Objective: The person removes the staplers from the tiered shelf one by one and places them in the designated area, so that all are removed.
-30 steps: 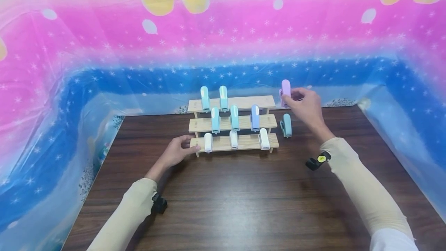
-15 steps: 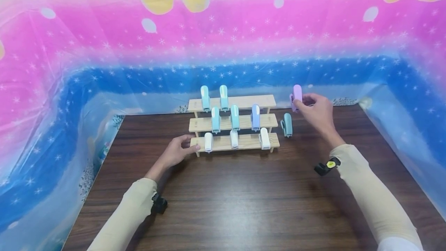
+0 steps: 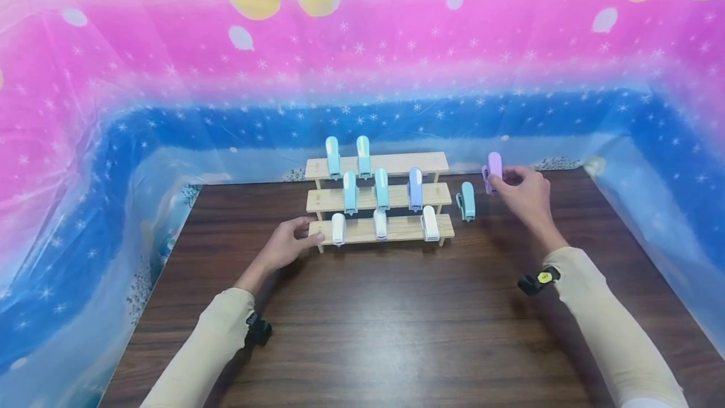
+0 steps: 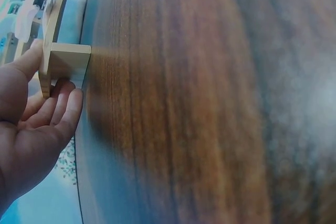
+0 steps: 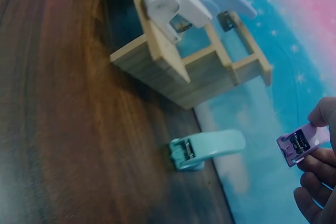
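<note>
At the left, my left hand (image 3: pixel 287 244) grips the end of the bottom tier of a wooden three-step display stand (image 3: pixel 362 230). In the left wrist view its thumb lies on the board, with the fingers underneath. To the right of the stand, my right hand (image 3: pixel 527 200) pinches a small purple stapler (image 3: pixel 495 169) between thumb and fingers, handle pointing up. The purple stapler's front with metal parts faces the right wrist camera. Between the right hand and the stand, a teal stapler (image 3: pixel 467 200) stands on the table.
Two teal staplers stand on the top tier. The middle tier bears two teal staplers and a blue stapler (image 3: pixel 415 189). White staplers (image 3: pixel 430 223) line the bottom tier. A printed cloth (image 3: pixel 362 118) rises behind the dark wooden table (image 3: pixel 362 332).
My right hand has carried the purple stapler right and down, from near the top tier's right end to beyond the teal stapler. The left hand stays on the stand.
</note>
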